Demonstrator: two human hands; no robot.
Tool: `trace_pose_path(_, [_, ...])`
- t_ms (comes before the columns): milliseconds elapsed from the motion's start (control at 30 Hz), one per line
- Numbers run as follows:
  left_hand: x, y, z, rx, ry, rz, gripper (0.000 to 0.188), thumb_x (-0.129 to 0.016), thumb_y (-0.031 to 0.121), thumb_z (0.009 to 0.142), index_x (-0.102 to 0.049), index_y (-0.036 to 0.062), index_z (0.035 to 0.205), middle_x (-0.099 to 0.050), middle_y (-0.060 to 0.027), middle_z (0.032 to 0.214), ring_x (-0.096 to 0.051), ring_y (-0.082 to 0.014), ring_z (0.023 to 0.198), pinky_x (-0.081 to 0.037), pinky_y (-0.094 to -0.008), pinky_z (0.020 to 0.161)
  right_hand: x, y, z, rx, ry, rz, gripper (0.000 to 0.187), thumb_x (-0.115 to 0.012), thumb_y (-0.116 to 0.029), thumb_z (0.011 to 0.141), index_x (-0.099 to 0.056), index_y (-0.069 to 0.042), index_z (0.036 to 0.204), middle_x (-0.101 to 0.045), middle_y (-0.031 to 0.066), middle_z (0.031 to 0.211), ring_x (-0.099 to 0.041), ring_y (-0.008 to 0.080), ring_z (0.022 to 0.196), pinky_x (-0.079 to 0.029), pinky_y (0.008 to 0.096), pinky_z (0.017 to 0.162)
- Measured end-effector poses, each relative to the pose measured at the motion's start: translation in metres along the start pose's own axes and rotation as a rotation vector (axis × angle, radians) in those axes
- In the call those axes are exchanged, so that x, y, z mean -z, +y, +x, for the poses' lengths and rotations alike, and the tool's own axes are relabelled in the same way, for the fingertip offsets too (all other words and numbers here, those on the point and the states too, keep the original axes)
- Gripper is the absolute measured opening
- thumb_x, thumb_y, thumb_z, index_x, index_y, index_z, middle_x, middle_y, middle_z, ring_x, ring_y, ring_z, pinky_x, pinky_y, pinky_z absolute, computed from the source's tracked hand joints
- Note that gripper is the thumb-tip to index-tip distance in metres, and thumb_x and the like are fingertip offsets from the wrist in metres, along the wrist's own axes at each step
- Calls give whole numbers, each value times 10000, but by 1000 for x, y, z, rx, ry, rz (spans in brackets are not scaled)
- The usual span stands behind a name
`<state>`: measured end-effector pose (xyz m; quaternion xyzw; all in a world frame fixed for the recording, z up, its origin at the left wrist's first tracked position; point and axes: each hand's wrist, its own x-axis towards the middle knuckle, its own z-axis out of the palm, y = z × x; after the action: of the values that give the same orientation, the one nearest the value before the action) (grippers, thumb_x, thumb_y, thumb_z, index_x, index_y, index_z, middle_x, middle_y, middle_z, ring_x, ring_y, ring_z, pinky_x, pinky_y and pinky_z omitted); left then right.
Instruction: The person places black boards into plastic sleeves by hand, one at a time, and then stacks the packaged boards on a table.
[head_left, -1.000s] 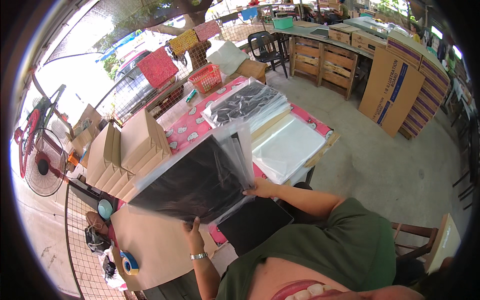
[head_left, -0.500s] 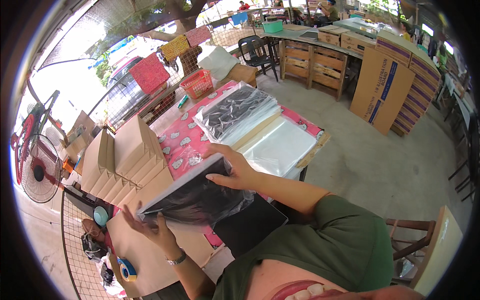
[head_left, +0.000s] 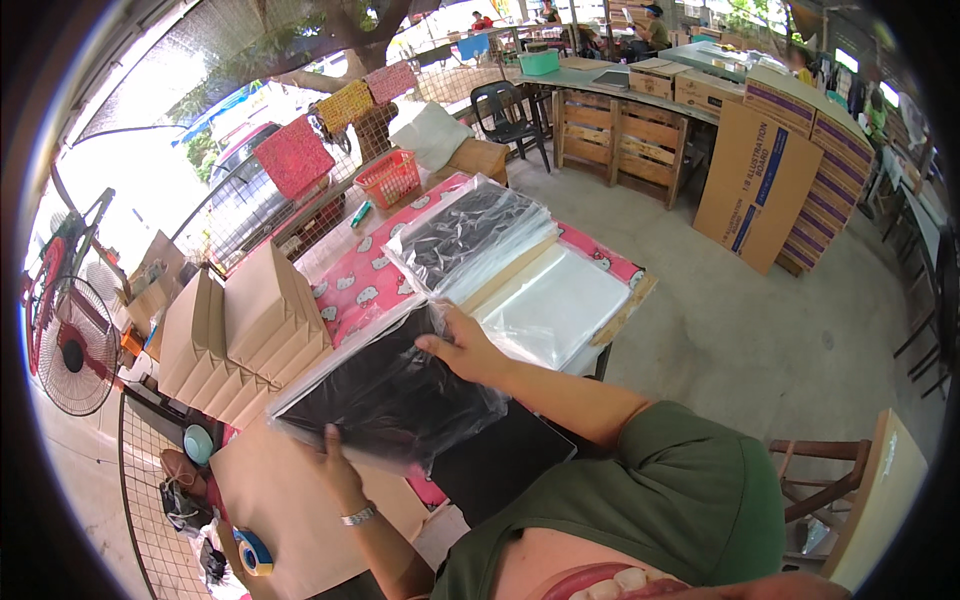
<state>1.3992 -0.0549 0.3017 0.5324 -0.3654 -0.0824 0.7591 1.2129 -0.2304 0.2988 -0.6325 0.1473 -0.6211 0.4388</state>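
Observation:
Between my hands is a flat pack of black sheets in clear plastic (head_left: 385, 390), tilted above the table. My left hand (head_left: 340, 475) grips its near left edge, thumb on top. My right hand (head_left: 465, 350) holds the right side, thumb over the plastic and the other fingers partly hidden. Close beside the pack, toward my body, lies a plain black sheet or board (head_left: 510, 460). Beyond my right hand are a pile of plastic-wrapped black packs (head_left: 470, 235) and a stack of clear plastic bags (head_left: 555, 305) on the pink patterned table cover (head_left: 350, 285).
Stacked brown paper-wrapped bundles (head_left: 265, 320) stand left of the pack. A brown board (head_left: 310, 510) with a blue tape roll (head_left: 254, 552) lies nearer me. Beyond are a red basket (head_left: 388, 178) and a black chair (head_left: 505, 115). A fan (head_left: 75, 350) stands far left; large cartons (head_left: 755, 185) stand right.
The pack has turned flatter, its black face now showing more fully. My left hand has shifted from spread fingers at the corner to a grip on the near edge.

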Motion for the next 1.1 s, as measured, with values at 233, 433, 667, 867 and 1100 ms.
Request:
trace_pose_path(233, [2, -32, -31, 268, -33, -53, 295, -687, -26, 747, -567, -23, 1017, -616, -79, 1008, -563, -151, 898, -433, -277, 848, 20, -9, -26, -363, -220, 91, 428, -729, -179, 779, -556, 12, 1120, -638, 84, 1024, -561, 123, 955, -443, 294, 857])
trace_pose_path(433, [2, -20, -26, 206, -24, -79, 322, -695, -40, 734, -576, -31, 1033, -627, -74, 969, -580, -169, 853, -450, -292, 825, 16, -32, -16, -305, -214, 50, 454, -742, -168, 761, -554, 10, 1134, -644, 85, 1031, -561, 107, 962, -446, 292, 860])
trace_pose_path(667, [24, -112, -84, 367, -138, 127, 354, -756, 37, 709, -581, -9, 1014, -634, -74, 946, -588, -164, 841, -459, -298, 792, 45, 72, -100, -399, -283, -279, 535, -777, -274, 700, -561, 8, 1100, -651, 158, 1003, -627, 235, 936, -455, 340, 840])
trace_pose_path(867, [45, -186, -120, 572, -146, 148, 399, -737, 23, 722, -536, -23, 1063, -627, -58, 894, -591, -202, 849, -461, -322, 803, 65, 106, -138, -549, -434, -464, 570, -751, -351, 710, -531, -18, 1118, -633, 190, 944, -603, 363, 911, -459, 400, 784])
trace_pose_path(1100, [-19, -156, -140, 529, -217, 202, 372, -683, 60, 788, -518, -28, 1109, -611, -114, 1031, -597, -170, 889, -500, -301, 737, 49, -7, -15, 15, -682, -683, 381, -682, -271, 767, -532, -55, 1042, -616, 166, 849, -610, 346, 803, -461, 430, 660])
